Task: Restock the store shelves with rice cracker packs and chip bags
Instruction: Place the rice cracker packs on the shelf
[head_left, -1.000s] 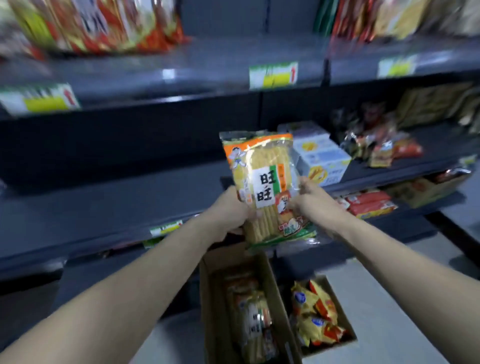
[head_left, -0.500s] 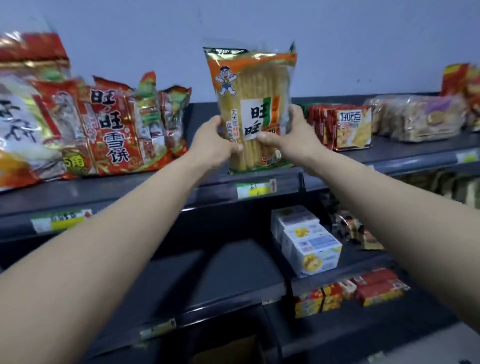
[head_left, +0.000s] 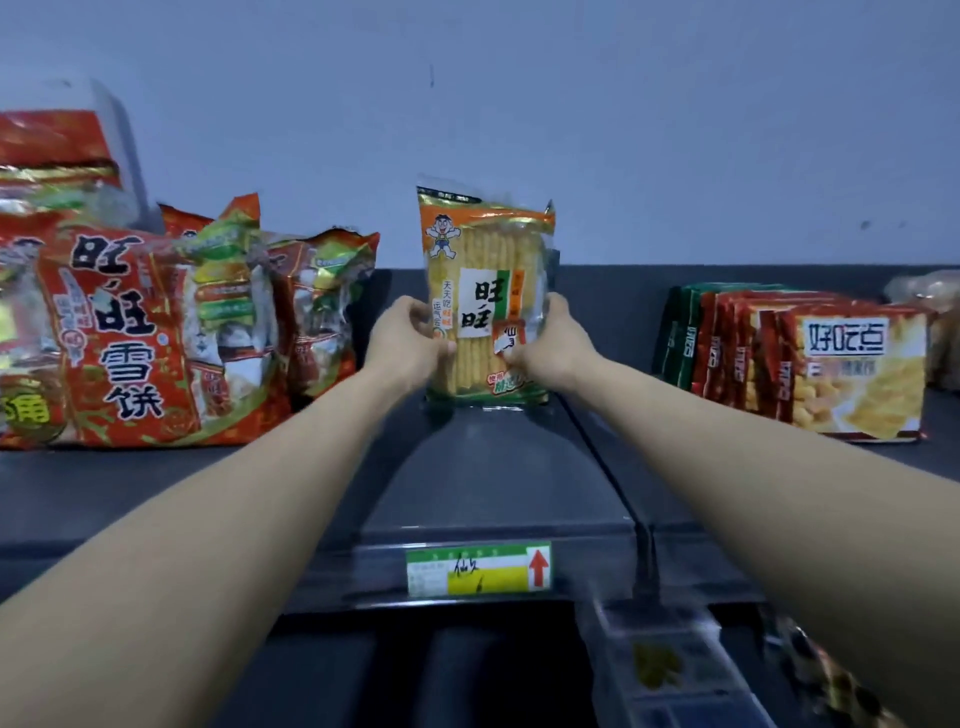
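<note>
- The rice cracker pack (head_left: 485, 296) stands upright at centre frame on the top shelf (head_left: 498, 467): clear wrap, orange top band, cartoon boy, white label, pale yellow crackers inside.
- Left hand (head_left: 408, 340) grips its left edge, fingers curled.
- Right hand (head_left: 553, 340) grips the right edge likewise.

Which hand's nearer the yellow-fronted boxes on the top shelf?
Right. The right hand grips the rice cracker pack on the side toward the boxes; the left hand grips its far side.

Bare shelf (head_left: 493, 467) between red bags (head_left: 119, 332), packs (head_left: 862, 374)
</note>
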